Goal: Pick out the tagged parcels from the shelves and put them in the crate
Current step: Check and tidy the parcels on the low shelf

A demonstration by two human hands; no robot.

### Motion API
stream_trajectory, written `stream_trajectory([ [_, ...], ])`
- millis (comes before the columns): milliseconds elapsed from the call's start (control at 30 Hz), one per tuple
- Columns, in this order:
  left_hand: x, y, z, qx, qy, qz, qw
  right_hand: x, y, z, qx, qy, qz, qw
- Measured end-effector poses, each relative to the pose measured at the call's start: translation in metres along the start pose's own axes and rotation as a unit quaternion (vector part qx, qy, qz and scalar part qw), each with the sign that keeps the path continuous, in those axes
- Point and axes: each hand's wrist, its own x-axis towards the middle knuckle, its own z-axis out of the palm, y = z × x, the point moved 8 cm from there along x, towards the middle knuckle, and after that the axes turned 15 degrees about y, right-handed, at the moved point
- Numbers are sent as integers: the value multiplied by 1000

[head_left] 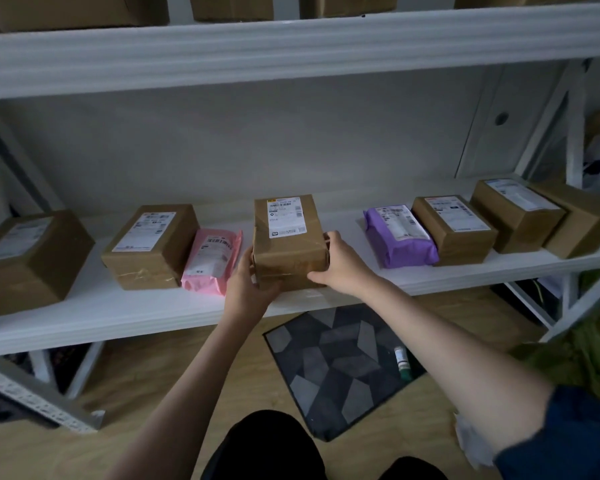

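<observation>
A: Brown parcel [289, 242], where?
B: Mid-shelf [118, 306], twelve o'clock. Left hand [248, 284] grips its near-left corner, right hand [340, 263] clasps its right side. Pink mailer [210, 259] at nine o'clock.

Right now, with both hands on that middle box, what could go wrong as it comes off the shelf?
The left hand and right hand grip the brown box only at its front corners, so it may tip or slip. The pink mailer lies close on its left and could get dragged off. No crate is in view, and a tube on the mat could trip you.
</observation>
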Motion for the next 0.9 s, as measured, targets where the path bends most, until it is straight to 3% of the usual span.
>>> stream_trajectory([
  [333, 31, -34, -33, 101, 42, 8, 994, 22, -23, 49, 36, 8, -4, 999],
  [600, 25, -22, -61, 92, 52, -20, 994, 14, -31, 43, 23, -14, -11, 1000],
  [767, -10, 16, -69, 115, 104, 44, 987, -7, -21, 8, 10, -3, -7, 1000],
  [900, -33, 49, -29, 137, 42, 117, 983, -24, -6, -22, -10, 19, -10, 1000],
])
